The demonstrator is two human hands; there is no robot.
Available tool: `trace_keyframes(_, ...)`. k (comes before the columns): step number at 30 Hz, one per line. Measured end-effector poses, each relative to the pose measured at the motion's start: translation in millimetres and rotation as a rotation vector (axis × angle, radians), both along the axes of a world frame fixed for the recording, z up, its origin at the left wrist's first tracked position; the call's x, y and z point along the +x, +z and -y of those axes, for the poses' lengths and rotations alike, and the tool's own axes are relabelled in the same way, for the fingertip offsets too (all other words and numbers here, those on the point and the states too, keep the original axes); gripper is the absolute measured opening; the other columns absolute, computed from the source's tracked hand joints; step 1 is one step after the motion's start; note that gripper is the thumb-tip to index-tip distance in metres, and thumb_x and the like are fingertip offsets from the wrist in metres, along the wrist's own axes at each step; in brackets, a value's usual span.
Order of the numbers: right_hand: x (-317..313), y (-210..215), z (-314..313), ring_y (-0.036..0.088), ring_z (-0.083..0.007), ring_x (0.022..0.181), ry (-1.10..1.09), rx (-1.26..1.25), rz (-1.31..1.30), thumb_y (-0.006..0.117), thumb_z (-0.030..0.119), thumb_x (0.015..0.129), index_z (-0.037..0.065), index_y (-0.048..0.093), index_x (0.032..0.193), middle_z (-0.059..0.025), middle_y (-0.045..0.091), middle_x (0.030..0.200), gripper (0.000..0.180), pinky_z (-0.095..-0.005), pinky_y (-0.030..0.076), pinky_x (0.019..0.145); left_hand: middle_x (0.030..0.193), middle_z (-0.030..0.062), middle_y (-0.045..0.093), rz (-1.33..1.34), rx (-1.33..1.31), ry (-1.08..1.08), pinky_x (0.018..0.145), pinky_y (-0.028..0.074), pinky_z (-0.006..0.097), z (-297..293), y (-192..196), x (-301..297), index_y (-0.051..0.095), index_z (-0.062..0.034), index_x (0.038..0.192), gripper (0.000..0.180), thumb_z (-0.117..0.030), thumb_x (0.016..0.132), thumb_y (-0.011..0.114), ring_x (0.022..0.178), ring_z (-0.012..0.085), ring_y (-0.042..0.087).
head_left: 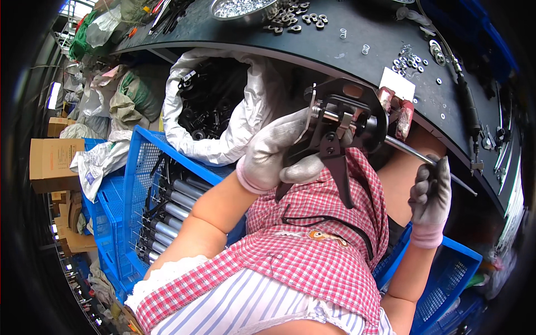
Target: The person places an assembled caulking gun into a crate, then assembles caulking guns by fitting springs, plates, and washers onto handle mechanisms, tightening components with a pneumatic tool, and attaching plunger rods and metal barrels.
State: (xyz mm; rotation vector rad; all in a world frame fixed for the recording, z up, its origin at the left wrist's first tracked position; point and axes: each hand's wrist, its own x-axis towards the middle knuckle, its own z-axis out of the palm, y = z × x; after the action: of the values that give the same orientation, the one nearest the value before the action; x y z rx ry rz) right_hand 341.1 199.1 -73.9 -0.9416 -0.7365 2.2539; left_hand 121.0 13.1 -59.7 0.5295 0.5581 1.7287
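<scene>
In my gloved left hand (273, 151) is a caulking gun (336, 159), its black frame and trigger held up above my lap. The fingers wrap round the handle side and are partly hidden behind it. A bright metal rod (401, 147) runs from the black frame toward the lower right. My gloved right hand (432, 195) is closed round this rod, and the rod's thin end sticks out beyond the fingers. Both gloves are pale grey and soiled, with pink cuffs.
A dark workbench (357, 61) carries a metal bowl (240, 10), springs (365, 49), washers (410, 58) and a power screwdriver (468, 103). A white sack (177, 125) of black parts stands below. Blue crates (135, 173) flank me, the left one holding silver tubes (176, 206).
</scene>
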Motion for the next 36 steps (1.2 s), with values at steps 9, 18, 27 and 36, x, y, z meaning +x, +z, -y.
trace_keyframes(9, -17, 18, 20, 0.045, -0.0421, 0.125, 0.325, 2.114, 0.615, 0.044, 0.025, 0.096, 0.000, 0.052, 0.126, -0.0208, 0.054, 0.125, 0.040, -0.0504, 0.035, 0.102, 0.109, 0.0166, 0.063, 0.040, -0.131, -0.034, 0.038, 0.023, 0.018, 60, 11, -18, 0.042, 0.0027, 0.135, 0.050, -0.031, 0.098, 0.042, 0.040, 0.0038, 0.030)
trace_keyframes(18, -33, -2, 1, 0.053, -0.0178, 0.055, 0.422, 2.073, 0.228, 0.057, -0.007, 0.076, 0.006, 0.061, 0.123, -0.0057, 0.054, 0.066, 0.049, -0.0266, 0.042, 0.051, 0.111, 0.0185, 0.062, -0.099, -0.181, -0.021, 0.038, 0.028, 0.017, 64, 19, -23, 0.042, 0.0042, 0.133, 0.048, -0.028, 0.098, 0.044, 0.044, 0.0047, 0.038)
trace_keyframes(27, -6, -10, -8, 0.041, -0.0064, 0.053, 0.833, 1.435, 0.148, 0.056, -0.005, 0.084, 0.001, 0.061, 0.123, -0.0004, 0.042, 0.061, 0.040, -0.0230, 0.038, 0.050, 0.110, 0.0229, 0.058, -0.056, -0.269, -0.131, 0.036, 0.033, 0.017, 54, 5, -17, 0.043, 0.0114, 0.126, 0.055, -0.033, 0.094, 0.051, 0.045, 0.0076, 0.047)
trace_keyframes(36, -2, 6, -14, 0.042, -0.0151, 0.047, 0.681, 2.010, 0.323, 0.055, -0.012, 0.072, 0.001, 0.059, 0.126, -0.0063, 0.040, 0.059, 0.056, -0.0261, 0.038, 0.049, 0.104, 0.0167, 0.060, -0.075, -0.315, -0.155, 0.036, 0.030, 0.017, 48, 3, -14, 0.045, 0.0059, 0.129, 0.049, -0.032, 0.097, 0.045, 0.042, 0.0056, 0.041)
